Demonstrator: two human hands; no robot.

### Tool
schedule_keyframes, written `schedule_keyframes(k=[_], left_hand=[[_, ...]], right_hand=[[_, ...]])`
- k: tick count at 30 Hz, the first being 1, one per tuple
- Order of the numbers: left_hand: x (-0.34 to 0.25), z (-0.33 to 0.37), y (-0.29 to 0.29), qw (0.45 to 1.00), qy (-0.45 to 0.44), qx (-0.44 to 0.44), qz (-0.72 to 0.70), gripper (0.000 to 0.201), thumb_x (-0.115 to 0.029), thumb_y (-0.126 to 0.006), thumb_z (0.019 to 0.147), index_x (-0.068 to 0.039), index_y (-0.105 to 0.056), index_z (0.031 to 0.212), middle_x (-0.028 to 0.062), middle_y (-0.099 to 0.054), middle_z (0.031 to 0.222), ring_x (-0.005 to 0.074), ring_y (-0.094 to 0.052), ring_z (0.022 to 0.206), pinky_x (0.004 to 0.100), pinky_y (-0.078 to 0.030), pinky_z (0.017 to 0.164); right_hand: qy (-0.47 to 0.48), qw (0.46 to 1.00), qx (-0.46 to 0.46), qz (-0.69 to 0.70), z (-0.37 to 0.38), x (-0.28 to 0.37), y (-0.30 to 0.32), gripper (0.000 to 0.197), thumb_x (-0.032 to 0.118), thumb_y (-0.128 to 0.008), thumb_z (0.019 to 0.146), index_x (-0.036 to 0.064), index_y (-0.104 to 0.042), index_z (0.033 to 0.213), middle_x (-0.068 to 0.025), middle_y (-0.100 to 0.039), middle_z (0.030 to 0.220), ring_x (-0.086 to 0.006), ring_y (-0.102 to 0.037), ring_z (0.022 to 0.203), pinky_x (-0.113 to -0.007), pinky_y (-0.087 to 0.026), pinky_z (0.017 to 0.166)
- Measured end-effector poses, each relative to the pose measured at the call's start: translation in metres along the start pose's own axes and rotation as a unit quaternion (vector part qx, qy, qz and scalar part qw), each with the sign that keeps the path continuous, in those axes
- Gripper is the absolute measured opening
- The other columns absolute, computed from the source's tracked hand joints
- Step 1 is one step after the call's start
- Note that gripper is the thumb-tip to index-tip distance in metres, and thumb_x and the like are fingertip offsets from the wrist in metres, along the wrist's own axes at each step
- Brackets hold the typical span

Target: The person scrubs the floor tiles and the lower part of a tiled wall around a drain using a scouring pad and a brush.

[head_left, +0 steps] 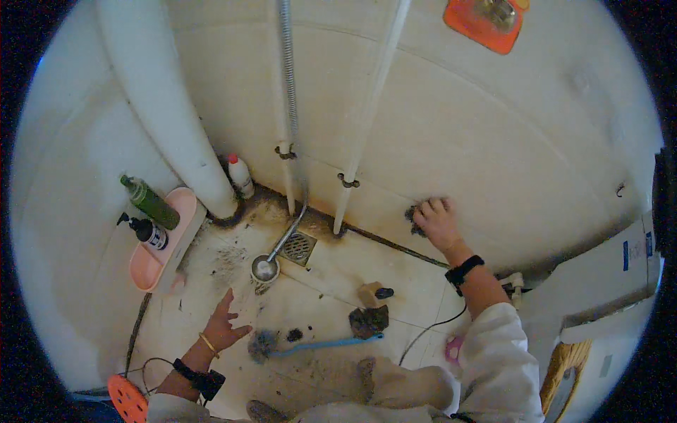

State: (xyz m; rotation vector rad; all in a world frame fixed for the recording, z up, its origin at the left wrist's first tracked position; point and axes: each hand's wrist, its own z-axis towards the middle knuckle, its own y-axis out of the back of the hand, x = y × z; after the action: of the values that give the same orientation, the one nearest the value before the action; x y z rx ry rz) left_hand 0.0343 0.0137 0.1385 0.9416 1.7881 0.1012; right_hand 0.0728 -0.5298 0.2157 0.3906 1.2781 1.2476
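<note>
My right hand (436, 220) presses a dark, rough scourer (412, 218) against the lower part of the stained wall. Its fingers are curled over the scourer and hide most of it. My left hand (224, 330) hovers above the floor with fingers spread and nothing in it. Nearest to that hand lies a long blue-handled brush (328, 345) with a grey bristle head. A small dark clump (294, 335) rests beside the brush, and a larger dark brown, rag-like piece (369, 321) lies near the handle's far end.
A shower head (265, 268) on a metal hose lies next to a square floor drain (297, 248). Pipes (370, 116) run down the wall. At left, a pink caddy (144, 269) is beside a green bottle (151, 203) and a pump bottle (144, 231). A white red-capped bottle (241, 178) stands in the corner.
</note>
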Motion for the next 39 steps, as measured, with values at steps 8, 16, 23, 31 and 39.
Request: schedule_keyframes(k=[8, 16, 23, 31, 39], left_hand=[[0.077, 0.026, -0.055, 0.994, -0.080, 0.068, -0.025, 0.096, -0.019, -0.078, 0.070, -0.009, -0.017, 0.144, 0.0220, -0.031, 0.140, 0.0338, -0.046, 0.119, 0.0409, -0.046, 0.092], [0.046, 0.016, -0.078, 0.970, -0.139, 0.148, 0.137, 0.094, -0.041, -0.070, 0.073, -0.001, -0.020, 0.142, 0.0274, -0.041, 0.132, 0.0377, -0.041, 0.122, 0.0414, -0.035, 0.102], [0.107, 0.030, -0.080, 0.984, -0.104, 0.129, 0.069, 0.092, -0.037, -0.072, 0.072, -0.003, -0.022, 0.142, 0.0272, -0.041, 0.132, 0.0385, -0.042, 0.121, 0.0409, -0.035, 0.103], [0.125, 0.025, -0.097, 0.978, -0.080, 0.172, 0.091, 0.090, -0.037, -0.071, 0.075, 0.001, -0.022, 0.140, 0.0261, -0.046, 0.128, 0.0388, -0.046, 0.117, 0.0401, -0.038, 0.099], [0.152, 0.037, -0.099, 0.946, -0.210, 0.236, 0.068, 0.089, -0.029, -0.075, 0.073, 0.006, -0.024, 0.138, 0.0202, -0.051, 0.123, 0.0322, -0.049, 0.116, 0.0377, -0.038, 0.099]], right_hand=[[-0.141, 0.938, -0.315, -0.017, 0.146, -0.036, 0.117, 0.026, 0.013, -0.062, 0.070, 0.0157, -0.062, 0.095, -0.0066, -0.053, 0.083, -0.0252, -0.049, 0.081, -0.041, -0.036, 0.068], [0.063, 0.998, 0.025, 0.003, 0.070, 0.037, -0.014, 0.026, 0.020, -0.057, 0.077, 0.0085, -0.061, 0.100, -0.0060, -0.055, 0.106, -0.0260, -0.049, 0.104, -0.046, -0.035, 0.096], [0.003, 0.996, 0.039, 0.083, 0.063, 0.044, 0.001, 0.033, 0.025, -0.054, 0.084, 0.0042, -0.061, 0.110, -0.0059, -0.050, 0.119, -0.0215, -0.044, 0.111, -0.043, -0.031, 0.098], [-0.075, 0.995, -0.018, -0.066, 0.012, 0.045, -0.021, 0.038, 0.027, -0.062, 0.077, 0.0104, -0.061, 0.112, -0.0076, -0.049, 0.120, -0.0250, -0.045, 0.111, -0.044, -0.035, 0.095], [-0.376, 0.923, -0.067, -0.042, -0.146, 0.010, -0.018, 0.053, 0.009, -0.072, 0.065, 0.0097, -0.058, 0.115, -0.0135, -0.049, 0.117, -0.0326, -0.046, 0.107, -0.043, -0.038, 0.091]])
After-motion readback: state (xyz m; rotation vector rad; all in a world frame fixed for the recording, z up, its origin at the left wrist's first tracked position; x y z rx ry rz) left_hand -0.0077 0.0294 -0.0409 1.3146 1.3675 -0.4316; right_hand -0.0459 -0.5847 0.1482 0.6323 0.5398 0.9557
